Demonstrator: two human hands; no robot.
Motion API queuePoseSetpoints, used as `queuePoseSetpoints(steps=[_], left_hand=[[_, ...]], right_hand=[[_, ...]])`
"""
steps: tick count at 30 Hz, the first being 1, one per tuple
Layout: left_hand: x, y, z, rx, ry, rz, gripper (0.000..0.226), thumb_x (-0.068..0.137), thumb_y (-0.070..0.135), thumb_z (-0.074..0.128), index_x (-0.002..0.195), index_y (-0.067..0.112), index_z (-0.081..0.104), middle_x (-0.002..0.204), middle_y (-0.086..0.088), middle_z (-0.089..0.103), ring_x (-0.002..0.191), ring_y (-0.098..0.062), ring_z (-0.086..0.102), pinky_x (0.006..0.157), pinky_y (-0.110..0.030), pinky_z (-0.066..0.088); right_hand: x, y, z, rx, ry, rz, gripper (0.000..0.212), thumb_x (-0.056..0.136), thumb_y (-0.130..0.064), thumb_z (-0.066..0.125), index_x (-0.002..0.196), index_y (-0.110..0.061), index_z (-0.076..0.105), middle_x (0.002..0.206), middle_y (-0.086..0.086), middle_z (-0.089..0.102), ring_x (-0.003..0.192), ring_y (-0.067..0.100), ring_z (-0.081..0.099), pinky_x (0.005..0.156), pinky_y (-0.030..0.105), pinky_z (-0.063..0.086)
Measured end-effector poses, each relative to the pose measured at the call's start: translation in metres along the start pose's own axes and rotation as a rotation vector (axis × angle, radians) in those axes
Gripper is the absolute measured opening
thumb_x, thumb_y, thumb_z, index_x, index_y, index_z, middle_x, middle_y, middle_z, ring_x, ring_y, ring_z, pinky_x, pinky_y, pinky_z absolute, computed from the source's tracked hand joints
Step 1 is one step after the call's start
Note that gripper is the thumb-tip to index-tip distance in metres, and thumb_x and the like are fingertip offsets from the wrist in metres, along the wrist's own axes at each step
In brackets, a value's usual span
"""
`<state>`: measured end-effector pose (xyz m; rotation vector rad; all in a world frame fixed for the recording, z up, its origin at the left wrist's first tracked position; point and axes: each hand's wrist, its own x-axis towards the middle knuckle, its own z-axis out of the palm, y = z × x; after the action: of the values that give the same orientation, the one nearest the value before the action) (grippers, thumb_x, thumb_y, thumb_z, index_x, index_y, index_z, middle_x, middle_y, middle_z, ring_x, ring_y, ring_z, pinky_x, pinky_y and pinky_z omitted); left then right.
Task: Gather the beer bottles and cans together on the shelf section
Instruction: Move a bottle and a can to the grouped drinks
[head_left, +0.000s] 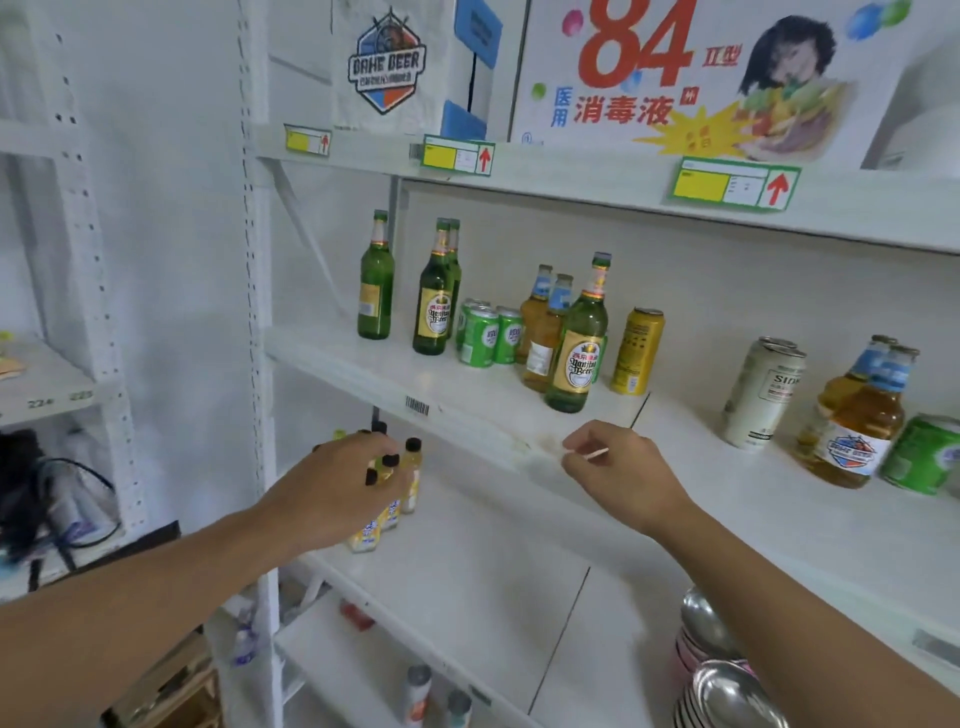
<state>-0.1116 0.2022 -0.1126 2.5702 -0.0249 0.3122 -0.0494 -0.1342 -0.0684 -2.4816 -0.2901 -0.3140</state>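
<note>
The middle shelf holds a left cluster: green glass beer bottles, short green cans, amber bottles with blue caps, a taller green bottle in front and a yellow can. Further right stand a white can, two amber bottles and a green can. My right hand hovers at the shelf's front edge below the taller green bottle, fingers loosely curled and touching no bottle. My left hand hangs lower left, in front of the shelf below.
Small yellow bottles with black caps stand on the lower shelf behind my left hand. Stacked steel bowls sit at the bottom right. A Dahe Beer carton and a disinfectant carton fill the top shelf. Another rack stands to the left.
</note>
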Motion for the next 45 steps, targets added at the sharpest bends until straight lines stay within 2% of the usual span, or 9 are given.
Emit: queuePoseSetpoints(steps=[9,14,20,24,28,33,36,39,45], left_hand=[[0.054,0.002,-0.004,-0.058,0.013,0.079,0.046,0.098,0.064,0.057,0.137,0.040,0.063,0.136,0.020,0.064,0.121,-0.006,0.060,0.104,-0.038,0.053],[0.105,0.015,-0.010,-0.012,0.002,0.110,0.049,0.100,0.063,0.057,0.141,0.035,0.062,0.142,0.016,0.063,0.129,-0.007,0.058,0.109,-0.037,0.051],[0.169,0.029,-0.011,0.089,-0.054,0.124,0.055,0.100,0.067,0.055,0.144,0.035,0.059,0.144,0.014,0.061,0.131,-0.010,0.058,0.111,-0.041,0.051],[0.210,0.033,0.003,0.072,-0.061,0.144,0.055,0.101,0.064,0.057,0.144,0.029,0.061,0.141,0.009,0.064,0.130,-0.013,0.060,0.109,-0.043,0.052],[0.250,0.032,0.018,-0.033,-0.014,0.082,0.050,0.101,0.057,0.061,0.135,0.021,0.062,0.128,0.004,0.066,0.117,-0.016,0.063,0.100,-0.038,0.054],[0.295,0.039,0.036,-0.185,0.049,0.044,0.028,0.102,0.040,0.068,0.087,0.020,0.054,0.080,0.003,0.057,0.077,-0.018,0.056,0.060,-0.028,0.037],[0.327,0.035,0.049,-0.304,0.056,0.036,0.030,0.093,0.040,0.079,0.107,0.020,0.062,0.098,0.010,0.064,0.090,-0.011,0.063,0.066,-0.021,0.042],[0.358,0.030,0.066,-0.410,0.071,-0.009,0.069,0.076,0.049,0.090,0.131,0.019,0.061,0.117,0.003,0.072,0.107,-0.020,0.071,0.088,-0.034,0.058],[0.388,0.034,0.086,-0.444,0.171,-0.054,0.080,0.067,0.045,0.099,0.130,0.018,0.058,0.123,-0.005,0.073,0.112,-0.029,0.072,0.097,-0.051,0.061]], right_hand=[[0.053,0.003,0.002,-0.002,0.094,0.122,0.053,0.093,-0.050,0.071,0.136,-0.023,0.056,0.127,-0.001,0.065,0.108,0.020,0.064,0.076,0.033,0.056],[0.096,0.017,0.000,0.028,0.153,0.154,0.078,0.092,-0.049,0.075,0.153,-0.013,0.043,0.146,0.012,0.060,0.128,0.029,0.060,0.094,0.038,0.050],[0.142,0.027,-0.002,-0.118,0.116,0.167,0.051,0.094,-0.053,0.068,0.133,-0.021,0.060,0.117,0.001,0.067,0.097,0.022,0.060,0.074,0.033,0.048],[0.164,0.030,0.000,0.041,0.133,0.188,0.067,0.090,-0.055,0.076,0.139,-0.016,0.050,0.110,-0.002,0.060,0.097,0.019,0.058,0.073,0.033,0.046],[0.180,0.027,0.006,0.314,0.161,0.187,0.071,0.085,-0.045,0.086,0.137,-0.018,0.045,0.106,-0.010,0.057,0.090,0.007,0.057,0.062,0.019,0.040],[0.190,0.024,0.020,0.365,0.241,0.172,0.066,0.079,-0.045,0.091,0.125,-0.027,0.046,0.109,-0.010,0.063,0.101,0.013,0.063,0.067,0.020,0.048],[0.191,0.026,0.025,0.322,0.280,0.192,0.063,0.081,-0.044,0.090,0.123,-0.026,0.047,0.108,-0.010,0.064,0.106,0.018,0.066,0.081,0.033,0.057],[0.193,0.028,0.026,0.295,0.272,0.225,0.064,0.080,-0.046,0.089,0.124,-0.027,0.047,0.110,-0.010,0.065,0.106,0.018,0.067,0.087,0.039,0.059],[0.193,0.031,0.032,0.271,0.305,0.246,0.066,0.078,-0.050,0.090,0.126,-0.031,0.048,0.113,-0.013,0.067,0.104,0.012,0.068,0.089,0.039,0.062]])
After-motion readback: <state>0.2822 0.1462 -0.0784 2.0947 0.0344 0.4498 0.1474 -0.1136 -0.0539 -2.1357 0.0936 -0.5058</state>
